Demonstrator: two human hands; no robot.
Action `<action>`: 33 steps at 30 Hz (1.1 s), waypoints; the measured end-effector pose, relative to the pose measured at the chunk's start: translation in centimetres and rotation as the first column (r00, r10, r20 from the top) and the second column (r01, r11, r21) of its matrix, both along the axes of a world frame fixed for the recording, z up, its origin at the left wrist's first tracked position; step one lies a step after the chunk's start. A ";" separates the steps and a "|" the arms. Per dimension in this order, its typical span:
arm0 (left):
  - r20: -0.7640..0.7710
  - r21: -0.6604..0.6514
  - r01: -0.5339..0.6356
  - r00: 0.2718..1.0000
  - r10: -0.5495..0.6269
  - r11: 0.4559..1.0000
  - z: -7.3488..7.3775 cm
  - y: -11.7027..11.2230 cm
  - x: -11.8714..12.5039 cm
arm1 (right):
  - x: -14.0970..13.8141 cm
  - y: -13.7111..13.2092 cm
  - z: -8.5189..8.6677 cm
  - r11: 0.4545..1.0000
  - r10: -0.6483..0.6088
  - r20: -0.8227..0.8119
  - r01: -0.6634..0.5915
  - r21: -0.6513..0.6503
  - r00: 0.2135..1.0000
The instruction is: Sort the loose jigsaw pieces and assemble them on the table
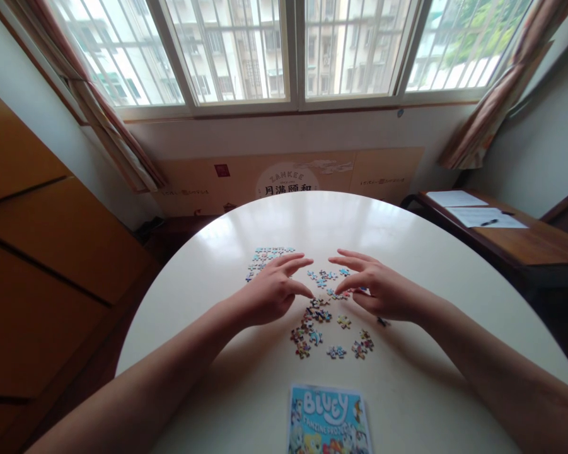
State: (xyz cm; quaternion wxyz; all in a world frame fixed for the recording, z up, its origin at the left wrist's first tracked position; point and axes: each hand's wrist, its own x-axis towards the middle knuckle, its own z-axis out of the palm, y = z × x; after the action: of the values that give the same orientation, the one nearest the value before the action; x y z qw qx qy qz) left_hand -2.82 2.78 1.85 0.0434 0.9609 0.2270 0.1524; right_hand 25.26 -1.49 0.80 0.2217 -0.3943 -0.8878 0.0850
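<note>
Loose jigsaw puzzle pieces (319,313) lie scattered over the middle of a round white table. My left hand (277,288) hovers at the left of them, fingers apart, holding nothing. Partly behind it is a group of joined or closely laid puzzle pieces (265,255), and I cannot tell how they connect. Over the right side of the loose pieces is my right hand (376,287), its fingers spread and nothing in them. It hides some pieces beneath it. Nearer to me lies a blue "Bluey" picture sheet or booklet (328,419).
The round white table (193,366) fills the front. A wooden side table (543,243) at right bears papers (485,217) and a pen. Orange-brown cabinet panels (42,271) stand at left. Behind are a printed cardboard panel (184,176), barred windows and curtains (492,113).
</note>
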 end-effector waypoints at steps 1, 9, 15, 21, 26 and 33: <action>0.008 0.002 -0.007 1.000 0.007 1.000 0.0 0.1 -0.1 | -0.1 -0.1 0.0 1.000 0.005 0.001 -0.005 0.005 1.000; 0.025 -0.013 0.024 0.999 -0.024 1.000 -0.3 0.1 0.1 | -1.9 -0.2 -1.3 0.998 0.006 0.014 -0.007 0.065 1.000; -0.004 -0.003 0.022 1.000 -0.022 1.000 -0.8 0.2 0.0 | -2.5 -0.1 -1.3 0.993 -0.023 0.054 0.016 0.115 0.998; 0.060 0.009 0.000 0.998 -0.001 1.000 -0.2 0.5 -0.1 | -2.6 -0.3 -0.8 0.974 -0.129 0.003 0.126 0.191 0.992; 0.115 0.015 -0.061 0.992 0.059 0.998 0.3 1.0 -0.6 | -2.2 -0.2 -1.1 0.973 -0.137 -0.065 0.147 0.180 0.988; 0.027 0.020 0.001 1.000 -0.002 1.000 -0.7 0.7 -0.2 | -3.2 -0.4 -1.6 0.987 -0.073 0.049 0.065 0.148 0.996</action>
State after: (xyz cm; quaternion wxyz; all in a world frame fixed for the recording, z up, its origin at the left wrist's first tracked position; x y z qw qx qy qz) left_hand -3.03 3.44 1.17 0.0371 0.9593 0.2243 0.1676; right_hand 22.02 -1.86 -0.78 0.2285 -0.4097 -0.8831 0.0013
